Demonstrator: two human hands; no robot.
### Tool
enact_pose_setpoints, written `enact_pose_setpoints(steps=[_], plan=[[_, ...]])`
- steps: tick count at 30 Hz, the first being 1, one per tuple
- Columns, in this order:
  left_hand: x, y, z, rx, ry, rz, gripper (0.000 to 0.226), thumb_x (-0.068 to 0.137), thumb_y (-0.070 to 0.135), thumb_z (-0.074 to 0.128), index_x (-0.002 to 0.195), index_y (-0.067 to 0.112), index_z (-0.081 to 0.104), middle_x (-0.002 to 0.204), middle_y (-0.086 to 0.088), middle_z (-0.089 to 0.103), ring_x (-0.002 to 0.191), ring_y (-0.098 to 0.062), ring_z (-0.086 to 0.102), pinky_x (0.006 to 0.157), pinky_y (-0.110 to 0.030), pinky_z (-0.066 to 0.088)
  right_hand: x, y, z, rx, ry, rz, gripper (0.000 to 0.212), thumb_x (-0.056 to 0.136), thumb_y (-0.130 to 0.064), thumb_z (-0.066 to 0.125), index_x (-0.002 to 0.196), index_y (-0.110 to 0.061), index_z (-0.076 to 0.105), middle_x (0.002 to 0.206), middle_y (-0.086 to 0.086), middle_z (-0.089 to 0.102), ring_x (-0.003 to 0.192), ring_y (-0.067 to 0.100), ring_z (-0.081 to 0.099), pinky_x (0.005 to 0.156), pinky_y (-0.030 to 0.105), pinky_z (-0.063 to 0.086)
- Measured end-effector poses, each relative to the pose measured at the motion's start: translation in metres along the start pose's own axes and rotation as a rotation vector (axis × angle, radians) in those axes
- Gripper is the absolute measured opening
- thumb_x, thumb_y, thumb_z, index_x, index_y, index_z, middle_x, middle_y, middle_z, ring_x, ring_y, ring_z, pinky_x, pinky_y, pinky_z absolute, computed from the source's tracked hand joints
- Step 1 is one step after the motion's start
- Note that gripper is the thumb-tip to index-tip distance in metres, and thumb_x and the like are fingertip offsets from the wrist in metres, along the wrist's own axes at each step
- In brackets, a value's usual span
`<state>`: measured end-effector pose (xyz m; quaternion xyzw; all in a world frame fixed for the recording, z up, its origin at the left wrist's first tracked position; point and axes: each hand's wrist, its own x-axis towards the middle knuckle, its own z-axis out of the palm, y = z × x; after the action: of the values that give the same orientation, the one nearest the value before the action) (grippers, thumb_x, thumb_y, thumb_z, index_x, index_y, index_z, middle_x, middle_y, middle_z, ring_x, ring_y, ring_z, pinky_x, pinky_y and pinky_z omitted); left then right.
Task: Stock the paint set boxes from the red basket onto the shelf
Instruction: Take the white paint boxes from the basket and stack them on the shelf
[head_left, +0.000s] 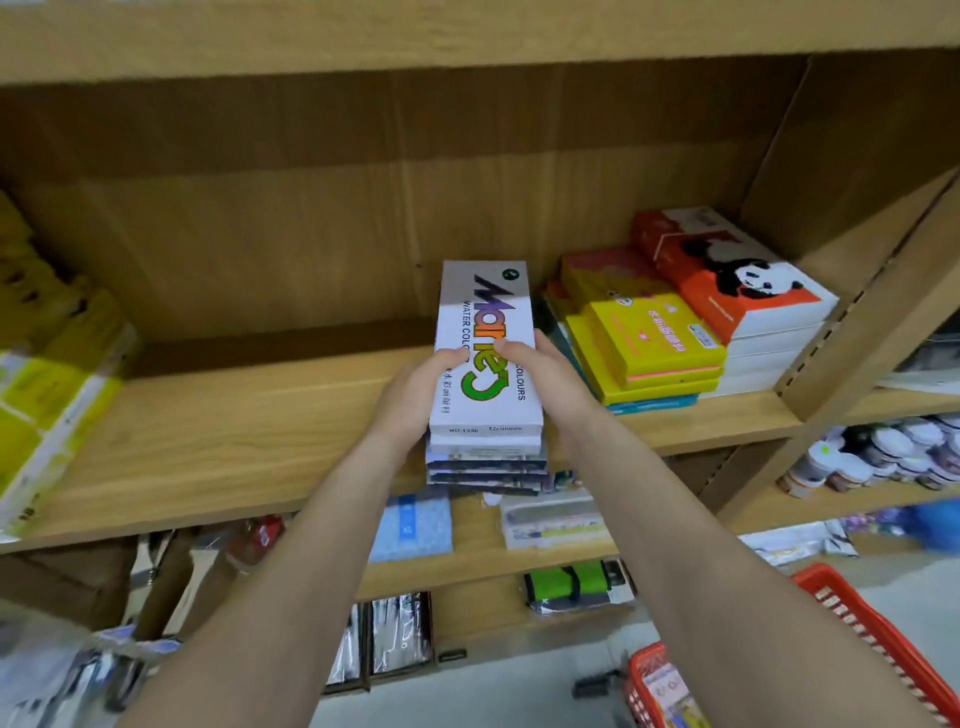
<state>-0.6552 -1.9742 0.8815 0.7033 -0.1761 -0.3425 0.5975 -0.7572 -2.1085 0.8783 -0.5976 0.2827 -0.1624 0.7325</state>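
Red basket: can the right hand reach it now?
Probably not yet: the right hand and left hand both grip the stack of paint boxes. Once freed, the red basket sits open below that forearm.

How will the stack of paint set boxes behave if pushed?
The stack of paint set boxes looks rigid and flat, probably sliding without bending. Its lower boxes sit unevenly; layers may slip unless the left hand and right hand steady it.

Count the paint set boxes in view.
6, roughly: one stack at the shelf edge, held between left hand and right hand; lower edges blur, the red basket may hide more.
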Motion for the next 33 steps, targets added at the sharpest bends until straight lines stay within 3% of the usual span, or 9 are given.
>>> enact_pose_setpoints(steps=[3, 5, 7, 11, 14, 19, 22, 27, 33], plan=[[-0.001, -0.003, -0.007, 0.075, 0.03, 0.002, 0.035, 0.086, 0.059, 0.055, 0.093, 0.036, 0.081, 0.097, 0.006, 0.081, 0.097, -0.015, 0.075, 0.103, -0.043, 0.048, -0.009, 0.004, -0.005, -0.022, -0.004, 0.045, 0.027, 0.1, -0.032, 0.06, 0.125, -0.029, 0.067, 0.107, -0.004, 0.081, 0.101, 0.018, 0.077, 0.084, 0.033, 0.062], [-0.013, -0.018, -0.009, 0.046, 0.063, -0.009, 0.04, 0.087, 0.063, 0.047, 0.097, 0.04, 0.079, 0.1, 0.011, 0.08, 0.093, -0.01, 0.074, 0.091, -0.038, 0.048, -0.031, 0.022, -0.01, -0.104, 0.065, -0.02, 0.018, 0.1, -0.045, 0.054, 0.113, -0.052, 0.064, 0.091, -0.039, 0.074, 0.085, -0.017, 0.069, 0.065, 0.012, 0.054], [-0.03, -0.041, -0.002, -0.022, 0.082, -0.008, 0.045, 0.09, 0.063, 0.047, 0.108, 0.034, 0.076, 0.102, 0.011, 0.08, 0.096, -0.011, 0.074, 0.082, -0.033, 0.048, -0.057, 0.04, -0.005, -0.174, 0.116, -0.051, 0.018, 0.094, -0.066, 0.045, 0.105, -0.075, 0.056, 0.09, -0.058, 0.06, 0.084, -0.038, 0.052, 0.071, 0.002, 0.043], [-0.027, -0.049, 0.024, -0.143, 0.171, -0.023, 0.046, 0.102, 0.057, 0.037, 0.107, 0.031, 0.075, 0.092, 0.013, 0.08, 0.082, -0.003, 0.075, 0.065, -0.022, 0.052, -0.045, 0.055, 0.009, -0.21, 0.189, -0.081, 0.053, 0.087, -0.073, 0.026, 0.122, -0.053, 0.062, 0.111, -0.03, 0.072, 0.105, -0.012, 0.062, 0.089, 0.014, 0.046], [0.002, -0.028, 0.035, -0.211, 0.167, -0.064, 0.043, 0.104, 0.049, 0.04, 0.109, 0.024, 0.074, 0.1, 0.0, 0.081, 0.084, -0.01, 0.076, 0.066, -0.018, 0.055, -0.013, 0.03, 0.006, -0.235, 0.233, -0.117, 0.054, 0.1, -0.054, 0.027, 0.128, -0.026, 0.064, 0.123, -0.001, 0.072, 0.117, 0.02, 0.065, 0.105, 0.043, 0.048], [0.031, -0.023, 0.053, -0.273, 0.104, -0.083, 0.045, 0.103, 0.04, 0.042, 0.135, 0.012, 0.059, 0.126, -0.015, 0.071, 0.118, -0.033, 0.066, 0.098, -0.042, 0.052, -0.037, 0.048, -0.014, -0.4, 0.357, -0.278, 0.042, 0.099, -0.051, 0.036, 0.131, -0.035, 0.058, 0.12, -0.017, 0.07, 0.111, -0.002, 0.063, 0.087, 0.025, 0.049], [0.039, -0.025, 0.06, -0.256, 0.079, -0.06, 0.048, 0.101, 0.039, 0.043, 0.135, 0.008, 0.056, 0.126, -0.018, 0.07, 0.12, -0.037, 0.065, 0.106, -0.053, 0.048, -0.058, 0.07, -0.025, -0.532, 0.432, -0.309, 0.051, 0.097, -0.028, 0.05, 0.148, -0.022, 0.049, 0.145, -0.01, 0.057, 0.133, 0.012, 0.053, 0.108, 0.03, 0.041], [0.043, -0.017, 0.077, -0.175, 0.0, -0.01, 0.074, 0.075, 0.056, 0.054, 0.133, 0.012, 0.058, 0.127, -0.015, 0.07, 0.119, -0.034, 0.065, 0.107, -0.054, 0.045, -0.066, 0.075, -0.036, -0.612, 0.534, -0.285, 0.054, 0.094, -0.01, 0.057, 0.148, -0.009, 0.049, 0.137, 0.006, 0.054, 0.127, 0.021, 0.051, 0.102, 0.032, 0.039], [0.036, -0.014, 0.056, 0.053, -0.001, 0.063, 0.036, 0.097, 0.045, 0.053, 0.123, 0.022, 0.065, 0.131, 0.004, 0.067, 0.101, 0.008, 0.067, 0.084, -0.008, 0.044, -0.082, 0.076, -0.061, -0.653, 0.537, -0.231, 0.047, 0.095, -0.011, 0.056, 0.142, -0.007, 0.055, 0.133, 0.007, 0.056, 0.123, 0.025, 0.055, 0.097, 0.028, 0.039]])
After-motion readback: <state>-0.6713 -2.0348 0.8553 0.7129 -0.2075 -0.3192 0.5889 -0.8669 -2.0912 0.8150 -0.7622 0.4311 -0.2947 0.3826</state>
